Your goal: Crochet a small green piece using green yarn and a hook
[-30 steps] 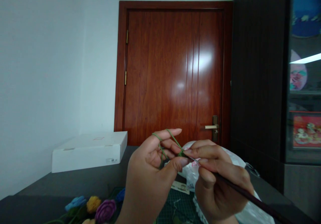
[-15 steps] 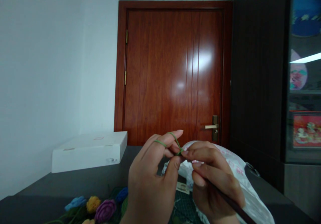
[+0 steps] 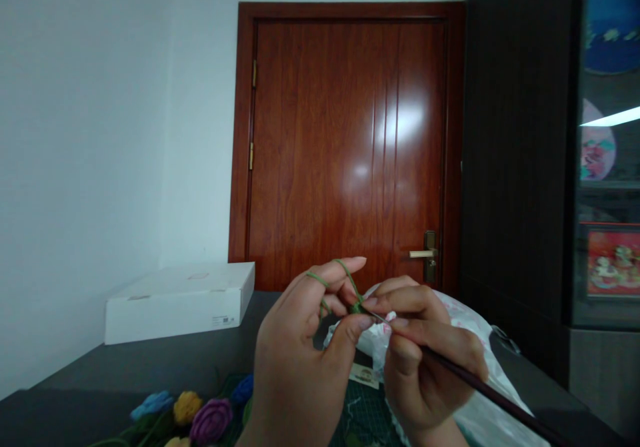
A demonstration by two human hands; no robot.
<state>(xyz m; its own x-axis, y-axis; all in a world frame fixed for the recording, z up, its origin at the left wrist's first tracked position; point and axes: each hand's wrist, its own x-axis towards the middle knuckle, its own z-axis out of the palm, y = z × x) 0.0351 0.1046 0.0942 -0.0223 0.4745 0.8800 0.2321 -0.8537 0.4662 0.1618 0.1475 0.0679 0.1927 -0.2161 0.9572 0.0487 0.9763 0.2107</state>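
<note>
We're working over the desk (image 3: 145, 360), w/ a white box (image 3: 179, 303) at its back-left corner and crocheted roses (image 3: 211, 420) at the near-left edge. Left hand (image 3: 295, 360) is pinching green yarn (image 3: 356, 307), looped round its fingers; right hand (image 3: 425, 360) is gripping a dark crochet hook (image 3: 475, 387), tip at the yarn, shaft running lower right, flatter than in the earlier frame.

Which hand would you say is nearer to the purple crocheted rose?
Left: the left hand is just right of the purple crocheted rose; the right hand is farther right.
</note>
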